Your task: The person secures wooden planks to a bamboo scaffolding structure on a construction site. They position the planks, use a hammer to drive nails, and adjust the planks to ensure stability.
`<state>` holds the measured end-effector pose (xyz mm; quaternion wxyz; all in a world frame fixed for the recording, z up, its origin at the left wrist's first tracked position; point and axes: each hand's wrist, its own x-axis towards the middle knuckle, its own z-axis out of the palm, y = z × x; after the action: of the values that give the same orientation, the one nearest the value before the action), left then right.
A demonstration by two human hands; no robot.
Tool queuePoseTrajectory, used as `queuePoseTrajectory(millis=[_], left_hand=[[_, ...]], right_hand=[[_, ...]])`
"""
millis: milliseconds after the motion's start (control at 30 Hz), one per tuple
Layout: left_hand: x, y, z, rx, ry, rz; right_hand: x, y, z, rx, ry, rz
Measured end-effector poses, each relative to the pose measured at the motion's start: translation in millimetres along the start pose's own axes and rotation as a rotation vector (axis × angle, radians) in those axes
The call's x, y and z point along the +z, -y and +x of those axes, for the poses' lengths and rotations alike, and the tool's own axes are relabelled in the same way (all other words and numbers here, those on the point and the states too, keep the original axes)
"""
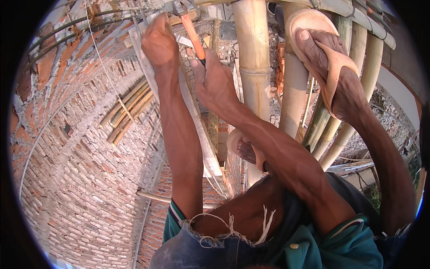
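My right hand is wrapped round the handle of a hammer with an orange shaft and a dark grip end. The hammer's metal head is at the top edge of the view, just right of my left fingertips. My left hand is closed, its fingers bent together near the hammer head. Whatever those fingers pinch is hidden from view. Beneath both hands a long pale wooden board runs down toward my knees.
My sandalled foot rests on upright bamboo poles at right; my other foot is lower. Cut bamboo pieces lie by a brick wall at left. A thin string hangs there. Red bricks are stacked below.
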<state>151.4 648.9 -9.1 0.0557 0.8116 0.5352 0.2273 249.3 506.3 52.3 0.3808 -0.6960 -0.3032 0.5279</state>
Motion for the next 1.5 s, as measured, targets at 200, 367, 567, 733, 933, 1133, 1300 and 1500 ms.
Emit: queuePoseTrajectory(millis=[200,367,567,733,933,1133,1300,1500], left_hand=[[11,-1,-12,0.066,-0.067,0.018],[19,1,-14,0.104,-0.152,-0.034],[12,-4,-12,0.059,-0.169,-0.102],[-1,-3,-1,0.012,0.000,-0.065],[-6,-5,2,-0.005,0.050,-0.030],[-14,4,7,-0.082,0.115,-0.121],[-15,6,4,0.047,0.155,-0.027],[-11,6,2,0.047,0.100,-0.042]], right_hand=[[7,-13,-6,0.016,-0.046,0.039],[9,-15,-4,-0.018,-0.062,0.060],[10,-15,-7,0.001,-0.034,0.126],[9,-17,-7,-0.060,-0.062,0.101],[7,-20,-6,-0.054,-0.071,0.098],[10,-23,-6,-0.054,-0.072,0.079],[12,-23,-7,-0.052,-0.088,0.054],[16,-23,-9,-0.069,-0.097,0.076]])
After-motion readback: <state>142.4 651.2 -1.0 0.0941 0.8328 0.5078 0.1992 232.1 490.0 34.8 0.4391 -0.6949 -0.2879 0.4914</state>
